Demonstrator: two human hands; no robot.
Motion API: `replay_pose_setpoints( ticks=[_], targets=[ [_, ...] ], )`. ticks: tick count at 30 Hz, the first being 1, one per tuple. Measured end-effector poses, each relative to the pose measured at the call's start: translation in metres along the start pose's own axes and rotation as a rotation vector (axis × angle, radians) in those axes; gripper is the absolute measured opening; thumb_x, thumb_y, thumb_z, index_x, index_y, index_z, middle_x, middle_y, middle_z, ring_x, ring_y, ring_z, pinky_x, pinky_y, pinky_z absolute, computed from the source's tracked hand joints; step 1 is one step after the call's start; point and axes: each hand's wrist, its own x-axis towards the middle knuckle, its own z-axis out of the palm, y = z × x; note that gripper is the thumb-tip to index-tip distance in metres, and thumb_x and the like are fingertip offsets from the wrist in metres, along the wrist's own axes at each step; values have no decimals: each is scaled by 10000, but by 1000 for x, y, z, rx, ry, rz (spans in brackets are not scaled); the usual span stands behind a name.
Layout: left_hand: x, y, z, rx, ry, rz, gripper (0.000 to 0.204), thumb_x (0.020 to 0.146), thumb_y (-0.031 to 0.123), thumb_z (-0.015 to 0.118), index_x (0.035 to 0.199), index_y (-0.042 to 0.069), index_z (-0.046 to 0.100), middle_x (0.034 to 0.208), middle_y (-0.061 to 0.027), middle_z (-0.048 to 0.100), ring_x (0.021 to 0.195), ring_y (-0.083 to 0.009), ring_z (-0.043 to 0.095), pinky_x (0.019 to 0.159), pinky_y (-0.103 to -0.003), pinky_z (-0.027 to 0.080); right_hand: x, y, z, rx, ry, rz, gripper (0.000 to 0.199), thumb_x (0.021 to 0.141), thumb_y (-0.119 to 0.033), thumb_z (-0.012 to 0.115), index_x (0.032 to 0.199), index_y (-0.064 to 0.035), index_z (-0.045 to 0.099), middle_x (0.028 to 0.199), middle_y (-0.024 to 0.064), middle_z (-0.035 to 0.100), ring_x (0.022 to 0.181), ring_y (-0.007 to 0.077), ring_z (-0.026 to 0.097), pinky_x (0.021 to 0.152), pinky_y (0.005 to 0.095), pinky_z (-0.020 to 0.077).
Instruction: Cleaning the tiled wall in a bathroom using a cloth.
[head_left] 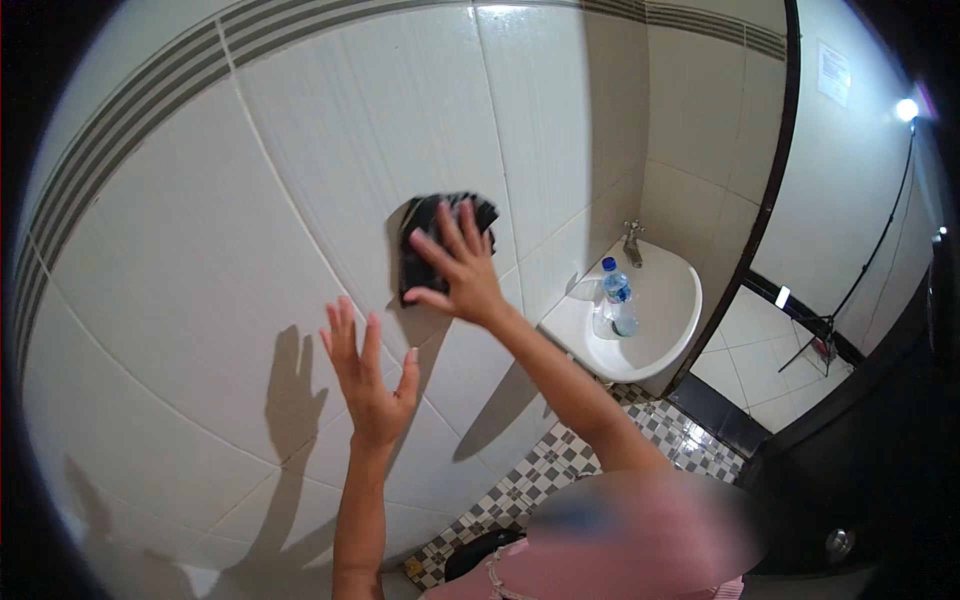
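My right hand (458, 268) presses a crumpled black cloth (418, 272) to the white tiled wall (370, 110), its fingers spread over the cloth. The cloth's upper and left edges stick out past the fingers, and the part beneath the palm is hidden. Lower and further left, my left hand (370, 390) is raised beside the wall with fingers apart and nothing in it. Whether its fingertips touch the tiles I cannot tell. Both hands cast shadows on the wall.
To the right a white washbasin (690, 300) with a metal tap (632, 243) holds a clear plastic bottle (616, 288) with a blue cap. Below lies a checkered tile floor (545, 465). Beyond the doorway a lamp stand (870, 265) is lit; a dark door (810, 490) stands at lower right.
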Motion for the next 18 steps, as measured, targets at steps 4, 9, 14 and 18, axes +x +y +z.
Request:
replay_pose_setpoints(
  ticks=[4, 9, 14, 18],
  targets=[
    [-1, 2, 24, -106, 3, 22, 639, 801, 95, 590, 1372, 91, 303, 1460, -196, 223, 1360, -389, 168, 1063, -599, 112, 8, 88, -15, 9, 275, 254, 791, 769, -524, 620, 1400, -146, 326, 1483, 197, 160, 1355, 437, 107, 1061, 524, 167],
    [14, 20, 59, -265, 34, 70, 622, 788, 95, 575, 1357, 101, 325, 1454, -193, 240, 1359, -391, 171, 1065, -599, 92, -78, 198, -18, -206, 300, 725, 735, 917, -418, 450, 1424, 4, 125, 1428, 311, 173, 1332, 461, 132, 1089, 510, 71],
    [18, -10, 56, -162, 60, 107, 611, 816, 174, 559, 1368, 84, 314, 1465, -203, 216, 1363, -404, 146, 1060, -596, 54, -100, 31, 42, 161, 107, 560, 814, 854, -388, 565, 1447, -69, 108, 1474, 279, 18, 1344, 488, 2, 1068, 562, 62],
    [30, -16, 65, -139, 80, 69, 648, 857, 283, 526, 1405, 77, 249, 1484, -215, 146, 1376, -405, 73, 1055, -593, 8, -72, -18, -4, 137, -291, 218, 751, 798, -359, 642, 1427, -228, 255, 1505, 181, 34, 1364, 440, -13, 1003, 637, 227]
  ],
)
